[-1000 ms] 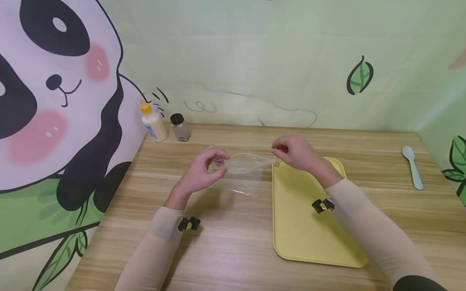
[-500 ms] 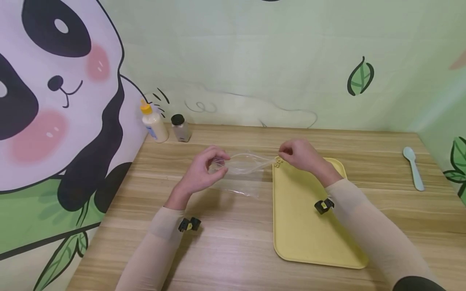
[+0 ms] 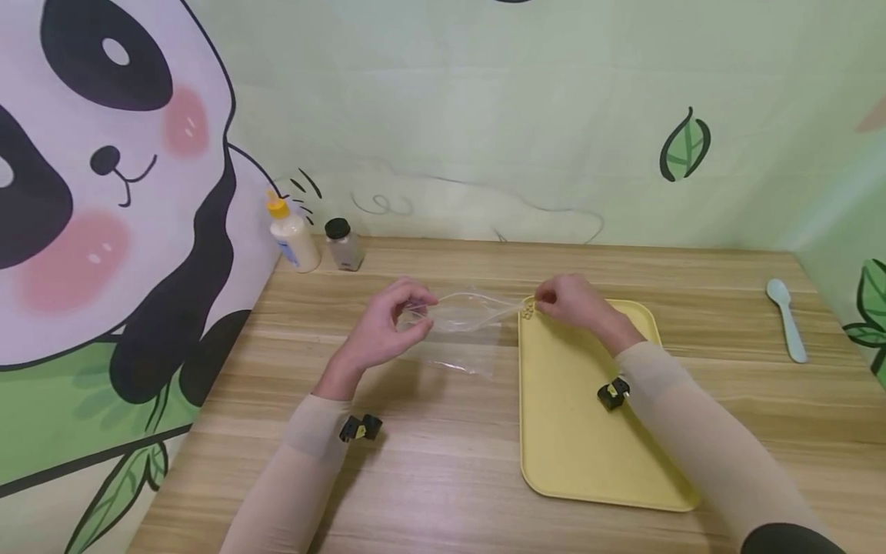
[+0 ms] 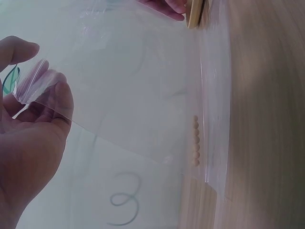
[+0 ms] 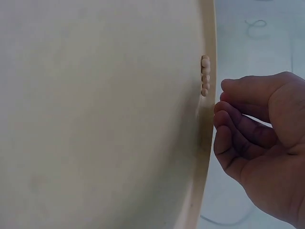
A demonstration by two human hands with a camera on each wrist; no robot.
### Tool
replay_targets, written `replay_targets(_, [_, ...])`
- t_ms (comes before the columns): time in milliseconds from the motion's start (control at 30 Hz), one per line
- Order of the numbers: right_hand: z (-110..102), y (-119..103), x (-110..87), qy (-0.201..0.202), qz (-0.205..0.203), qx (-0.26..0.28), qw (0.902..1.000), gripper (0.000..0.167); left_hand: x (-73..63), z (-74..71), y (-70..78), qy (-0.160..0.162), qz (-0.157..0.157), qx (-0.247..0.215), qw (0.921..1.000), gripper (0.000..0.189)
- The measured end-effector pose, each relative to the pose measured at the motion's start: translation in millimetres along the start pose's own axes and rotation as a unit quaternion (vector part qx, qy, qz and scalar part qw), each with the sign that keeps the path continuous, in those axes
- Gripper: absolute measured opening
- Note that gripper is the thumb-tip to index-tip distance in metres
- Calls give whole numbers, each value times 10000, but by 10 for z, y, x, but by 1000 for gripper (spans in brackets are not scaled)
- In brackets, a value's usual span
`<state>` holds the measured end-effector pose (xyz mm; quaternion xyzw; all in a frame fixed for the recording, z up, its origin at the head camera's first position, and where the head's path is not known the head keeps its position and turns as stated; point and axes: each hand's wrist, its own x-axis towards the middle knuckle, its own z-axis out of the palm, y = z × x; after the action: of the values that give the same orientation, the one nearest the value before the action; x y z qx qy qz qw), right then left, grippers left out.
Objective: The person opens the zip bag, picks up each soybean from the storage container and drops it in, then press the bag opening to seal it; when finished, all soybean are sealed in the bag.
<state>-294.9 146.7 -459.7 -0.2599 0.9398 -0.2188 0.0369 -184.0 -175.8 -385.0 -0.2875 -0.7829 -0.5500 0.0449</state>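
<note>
My left hand holds the mouth of a clear zip bag, which gapes upward. Thumb and fingers of that hand are curled at the bag's edge. Several round, pale tan beans lie in a row low in the bag in the left wrist view. Past the bag's right end, my right hand hovers at the far left corner of the yellow tray. A small cluster of beans sits in that corner. The right fingers are loosely bent beside the rim, nothing visible between them.
A lotion-like bottle with a yellow cap and a small black-lidded jar stand at the table's back left. A pale blue spoon lies at the right. Behind the wooden table hangs a printed backdrop.
My right hand has moved from beside the bag's mouth slightly right and down, to the beans at the tray corner. The left hand and the bag stay in place.
</note>
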Motion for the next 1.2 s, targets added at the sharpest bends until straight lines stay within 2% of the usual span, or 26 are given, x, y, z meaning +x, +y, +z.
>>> replay_targets(467, [48, 24, 27, -245, -2, -250, 9994, 16, -5, -2, -16, 12, -35, 44, 10000, 24])
replay_targets(933, [63, 16, 56, -283, -111, -460, 9985, 13, 5, -6, -32, -33, -21, 85, 10000, 25])
replay_targets(1200, [64, -2, 49, -300, -131, -523, 9981, 12, 6, 20, -326, -8, -58, 56, 10000, 27])
